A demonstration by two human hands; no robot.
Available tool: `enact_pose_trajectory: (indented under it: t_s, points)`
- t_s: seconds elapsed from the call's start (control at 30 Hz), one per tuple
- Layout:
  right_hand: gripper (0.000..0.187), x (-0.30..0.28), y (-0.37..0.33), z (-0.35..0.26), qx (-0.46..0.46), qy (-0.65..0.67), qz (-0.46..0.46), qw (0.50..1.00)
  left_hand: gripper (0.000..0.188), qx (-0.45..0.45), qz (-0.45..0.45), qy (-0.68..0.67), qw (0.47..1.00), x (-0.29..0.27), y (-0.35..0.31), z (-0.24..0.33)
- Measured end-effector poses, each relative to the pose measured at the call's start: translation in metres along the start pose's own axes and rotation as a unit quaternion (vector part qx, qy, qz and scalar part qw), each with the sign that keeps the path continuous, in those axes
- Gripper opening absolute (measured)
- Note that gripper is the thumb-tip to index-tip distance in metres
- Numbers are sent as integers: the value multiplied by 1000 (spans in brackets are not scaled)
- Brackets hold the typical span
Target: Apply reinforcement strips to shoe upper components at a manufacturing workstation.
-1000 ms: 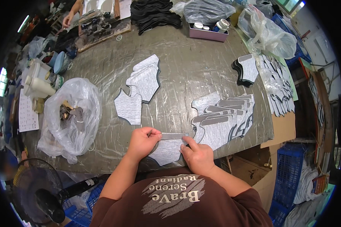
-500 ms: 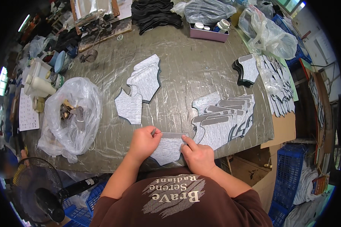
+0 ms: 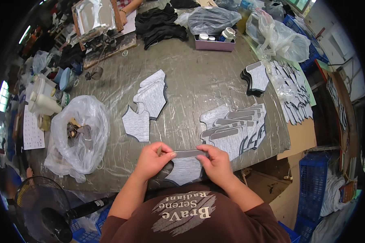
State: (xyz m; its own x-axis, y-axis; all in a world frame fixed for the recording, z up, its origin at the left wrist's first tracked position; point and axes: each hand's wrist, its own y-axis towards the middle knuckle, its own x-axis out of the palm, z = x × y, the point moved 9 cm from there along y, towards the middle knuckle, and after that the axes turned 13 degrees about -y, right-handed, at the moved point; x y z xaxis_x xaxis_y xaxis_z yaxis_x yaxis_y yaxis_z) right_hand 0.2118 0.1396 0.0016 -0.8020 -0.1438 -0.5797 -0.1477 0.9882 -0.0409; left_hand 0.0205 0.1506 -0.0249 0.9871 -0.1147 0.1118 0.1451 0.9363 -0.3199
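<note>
Your left hand [image 3: 152, 160] and right hand [image 3: 217, 162] stay pinched on the gray strip [image 3: 188, 154] atop the gray cut piece [image 3: 184, 170], at the surface's [image 3: 198, 85] 6 o'clock edge; little has shifted, so pressing continues.

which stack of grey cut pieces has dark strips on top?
The fanned stack just right of the hands, near the table's front edge. Its pieces carry dark grey strips along their tops; the middle stack is plain grey.

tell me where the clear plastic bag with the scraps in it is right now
In the head view the clear plastic bag lies on the table's left side, just left of the left hand, with a white bottle beyond it.
</note>
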Motion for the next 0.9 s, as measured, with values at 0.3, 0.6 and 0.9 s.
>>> enact_pose_trajectory:
  t_s: [0.3,0.6,0.9]
  points:
    - [32,-76,-4,11,-7,-373,156,915,21,231,61,227,944,59,94,32]
    - [27,-61,-5,16,-56,-368,165,913,16,84,104,65,989,14,102,26]
    - [20,-58,-2,-7,-57,-363,155,917,16,10,136,160,978,-54,-2,-12]
